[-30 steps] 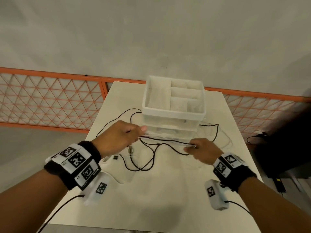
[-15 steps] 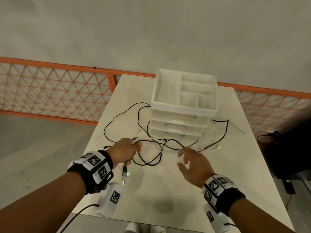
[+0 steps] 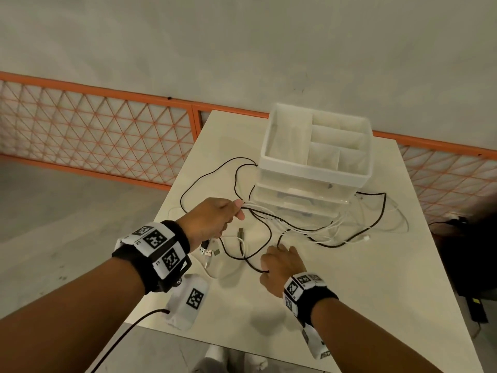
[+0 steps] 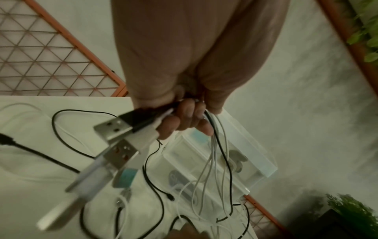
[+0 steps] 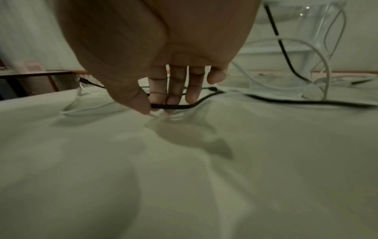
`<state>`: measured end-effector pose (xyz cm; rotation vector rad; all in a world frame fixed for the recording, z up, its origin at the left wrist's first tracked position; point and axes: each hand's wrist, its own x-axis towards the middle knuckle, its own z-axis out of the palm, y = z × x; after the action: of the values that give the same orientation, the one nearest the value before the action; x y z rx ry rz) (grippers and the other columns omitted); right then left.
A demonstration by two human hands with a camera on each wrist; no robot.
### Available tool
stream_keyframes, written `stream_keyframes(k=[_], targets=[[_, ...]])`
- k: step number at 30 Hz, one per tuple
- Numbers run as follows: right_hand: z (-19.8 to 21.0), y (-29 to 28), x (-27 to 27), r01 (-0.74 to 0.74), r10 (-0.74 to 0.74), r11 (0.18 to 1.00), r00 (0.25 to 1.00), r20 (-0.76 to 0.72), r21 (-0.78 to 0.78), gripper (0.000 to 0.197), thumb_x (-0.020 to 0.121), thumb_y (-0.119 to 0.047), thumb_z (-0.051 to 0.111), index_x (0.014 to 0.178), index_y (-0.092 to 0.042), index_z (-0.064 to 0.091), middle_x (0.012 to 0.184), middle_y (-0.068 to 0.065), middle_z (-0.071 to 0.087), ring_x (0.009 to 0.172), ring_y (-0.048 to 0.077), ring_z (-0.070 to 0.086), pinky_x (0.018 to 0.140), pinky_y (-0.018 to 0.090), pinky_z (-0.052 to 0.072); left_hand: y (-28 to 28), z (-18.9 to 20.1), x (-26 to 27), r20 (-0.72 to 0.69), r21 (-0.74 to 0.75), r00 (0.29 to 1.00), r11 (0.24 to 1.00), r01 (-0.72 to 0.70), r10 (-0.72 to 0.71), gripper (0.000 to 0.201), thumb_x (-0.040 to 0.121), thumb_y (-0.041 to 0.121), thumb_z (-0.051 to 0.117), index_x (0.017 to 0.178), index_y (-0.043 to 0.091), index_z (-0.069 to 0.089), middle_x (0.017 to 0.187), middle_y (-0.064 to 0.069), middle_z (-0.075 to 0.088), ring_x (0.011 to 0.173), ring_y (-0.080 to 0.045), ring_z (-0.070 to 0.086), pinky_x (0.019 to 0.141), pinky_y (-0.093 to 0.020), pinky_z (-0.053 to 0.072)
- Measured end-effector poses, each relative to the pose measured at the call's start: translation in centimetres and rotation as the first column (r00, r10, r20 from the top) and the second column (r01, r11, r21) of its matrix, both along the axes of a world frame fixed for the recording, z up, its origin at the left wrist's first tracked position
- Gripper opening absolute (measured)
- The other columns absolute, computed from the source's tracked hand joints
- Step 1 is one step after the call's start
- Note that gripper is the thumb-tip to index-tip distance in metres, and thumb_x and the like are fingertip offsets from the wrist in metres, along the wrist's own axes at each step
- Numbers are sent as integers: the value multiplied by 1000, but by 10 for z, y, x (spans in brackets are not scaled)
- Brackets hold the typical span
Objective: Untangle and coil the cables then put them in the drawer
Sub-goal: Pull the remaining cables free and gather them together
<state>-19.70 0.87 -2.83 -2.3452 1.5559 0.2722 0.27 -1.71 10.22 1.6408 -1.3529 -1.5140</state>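
From the head view, a white counter (image 3: 349, 278) carries a see-through drawer box (image 3: 314, 168) with a tray on top. A mess of cables lies in front of it — black cables (image 3: 269, 230) and white cables (image 3: 333, 227) looped over each other. The left hand (image 3: 212, 222) is lifted a bit above the counter, its fingers curled round a bunch of these cables. A few plugs (image 3: 209, 251) hang just below that hand. The right hand (image 3: 282, 265) is down low on the counter, near the front of the mess, and a black cable runs under its fingers.

From the left wrist view, the left hand (image 4: 184, 116) is closed tight on the bunch. Metal plugs (image 4: 114, 129) stick out on one side, and thin white and black cables (image 4: 216, 153) hang down on the other side toward the drawer box (image 4: 241, 153).

From the right wrist view, the right hand (image 5: 167, 84) points down at the counter (image 5: 184, 177). Its thumb and fingertips pinch one black cable (image 5: 178, 106) right at the counter top — the cable runs off to the side toward the drawer box (image 5: 319, 32). White cables (image 5: 306, 48) loop up behind it.
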Motion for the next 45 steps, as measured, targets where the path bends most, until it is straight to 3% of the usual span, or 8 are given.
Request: stream_keyframes(k=[5, 13, 22, 27, 32, 35, 40, 45], targets=[[48, -19, -9, 22, -10, 999, 939, 344, -30, 15, 97, -29, 51, 98, -21, 64, 86, -2, 70, 87, 23, 61, 80, 33, 45, 0, -5, 1, -4, 0, 1000, 1000, 16, -16, 36, 103, 33, 45, 84, 7, 61, 63, 2, 38, 54, -12, 33, 51, -24, 31], [139, -31, -29, 312, -184, 949, 649, 738, -38, 14, 95, -15, 65, 81, -15, 66, 52, -26, 57, 53, -5, 54, 55, 7, 38, -5, 0, -33, -185, -57, 982, 998, 10, -21, 34, 104, 27, 45, 79, 7, 55, 73, -7, 62, 67, -18, 59, 60, -29, 48], [169, -21, -41, 283, -179, 959, 580, 794, 10, 14, 96, -15, 64, 85, -9, 68, 47, -23, 53, 44, 1, 51, 45, 8, 35, -14, 21, -55, -328, -83, 944, 996, 14, -41, 35, 105, 27, 43, 83, 3, 56, 81, -13, 64, 75, -20, 63, 82, -35, 54], [164, -22, -34, 363, -156, 931, 496, 854, -42, 11, 92, -22, 70, 83, -16, 69, 58, -17, 58, 54, 1, 50, 57, 10, 39, -6, 34, -70, -366, -29, 929, 998, 56, -63, 33, 105, 32, 42, 84, 9, 52, 57, 2, 41, 43, -12, 38, 46, -27, 40], [121, -24, -80, 471, -393, 880, 651, 650, 61, 27, 88, -40, 70, 76, -17, 66, 58, -8, 56, 63, 23, 59, 70, 39, 56, -18, 57, -46, -289, -150, 953, 979, -139, 92, 35, 92, 40, 65, 68, 21, 49, 51, 8, 30, 44, -11, 21, 40, -22, 21], [89, -15, -117, 557, -522, 830, 765, 377, 17, 26, 93, -38, 65, 75, -19, 64, 80, 3, 70, 85, 27, 66, 74, 31, 45, -27, 71, -17, -407, -136, 883, 941, -311, 233, 26, 82, 36, 76, 82, 22, 54, 51, 10, 31, 44, -9, 22, 39, -22, 21], [70, -8, -167, 753, -700, 638, 655, 286, -162, 25, 91, -38, 67, 96, -17, 79, 108, 21, 65, 109, 40, 58, 92, 38, 46, -31, 63, 3, -239, -278, 919, 884, -375, 314, 34, 81, 41, 77, 84, 14, 57, 48, 8, 28, 41, -11, 22, 38, -21, 22], [116, -29, -180, 843, -633, 392, 538, 556, -370, 31, 84, -50, 71, 93, -22, 80, 103, 26, 63, 91, 43, 63, 78, 43, 57, -20, 46, -5, 63, -367, 944, 887, -279, 323, 41, 85, 43, 72, 66, 9, 61, 38, 10, 34, 40, -14, 28, 44, -23, 26]])
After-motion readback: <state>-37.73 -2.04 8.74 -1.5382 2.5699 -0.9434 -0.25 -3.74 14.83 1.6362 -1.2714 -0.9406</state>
